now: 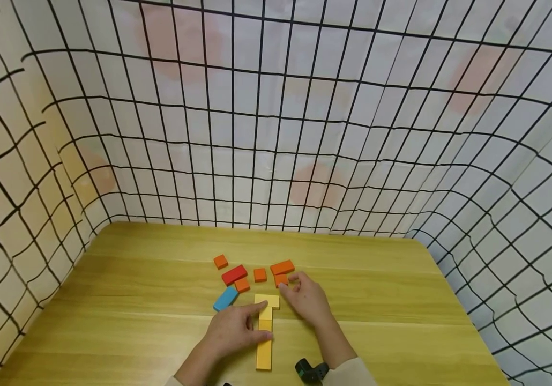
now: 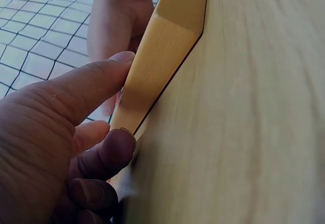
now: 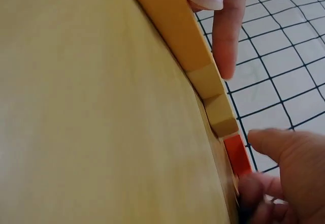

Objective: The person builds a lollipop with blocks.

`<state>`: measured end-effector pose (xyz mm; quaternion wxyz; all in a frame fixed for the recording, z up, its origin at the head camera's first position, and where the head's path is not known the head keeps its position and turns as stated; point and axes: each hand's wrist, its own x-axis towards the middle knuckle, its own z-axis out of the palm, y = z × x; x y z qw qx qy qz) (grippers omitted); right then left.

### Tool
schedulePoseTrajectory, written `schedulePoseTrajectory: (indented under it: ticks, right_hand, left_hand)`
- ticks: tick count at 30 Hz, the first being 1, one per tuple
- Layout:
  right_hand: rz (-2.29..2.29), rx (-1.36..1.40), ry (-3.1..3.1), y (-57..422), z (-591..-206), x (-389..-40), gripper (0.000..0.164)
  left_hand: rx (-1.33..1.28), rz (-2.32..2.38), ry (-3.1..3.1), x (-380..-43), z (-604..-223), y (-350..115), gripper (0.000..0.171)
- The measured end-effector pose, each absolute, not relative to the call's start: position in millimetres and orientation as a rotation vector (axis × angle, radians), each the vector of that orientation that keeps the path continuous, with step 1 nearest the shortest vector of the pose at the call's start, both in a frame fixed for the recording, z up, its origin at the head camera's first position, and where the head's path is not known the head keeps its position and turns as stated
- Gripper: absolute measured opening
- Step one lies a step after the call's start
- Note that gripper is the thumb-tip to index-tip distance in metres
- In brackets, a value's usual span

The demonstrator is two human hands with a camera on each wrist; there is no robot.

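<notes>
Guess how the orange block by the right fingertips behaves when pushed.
Lying flat, the orange block should slide rather than roll. Its straight edges suggest it's stiff. Pushed forward, it would probably bump the longer orange block beyond.

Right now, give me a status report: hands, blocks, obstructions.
Left hand on yellow blocks, laid in a lopsided T. Right hand at small orange block. Longer orange block close behind it, could get in the way.
</notes>
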<state>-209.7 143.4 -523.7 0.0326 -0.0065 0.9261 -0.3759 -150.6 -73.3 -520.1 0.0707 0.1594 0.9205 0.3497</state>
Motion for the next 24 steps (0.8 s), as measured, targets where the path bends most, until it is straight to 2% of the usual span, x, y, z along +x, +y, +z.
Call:
schedulePoseTrajectory:
  ticks: [6, 11, 18, 24]
  right_hand:
    - [-1.015, 0.028, 2.940, 137.2, -525.4, -217.2, 0.044]
    - [-1.107, 0.048, 2.890, 139.6, -525.3, -218.7, 0.037]
    - [-1.160, 0.044, 2.841, 143.6, -526.6, -218.3, 0.041]
    - [-1.170, -0.033, 2.853, 143.3, -524.4, -217.5, 0.035]
  left_hand:
    - [0.489, 1.053, 2.756, -149.6, -520.1, -73.2, 0.071]
    - [0.488, 1.028, 2.767, -149.8, -519.7, -73.6, 0.071]
    - [0.483, 1.035, 2.750, -149.5, -519.3, -73.4, 0.072]
    - [0.480, 1.036, 2.753, -149.7, -518.9, -73.9, 0.072]
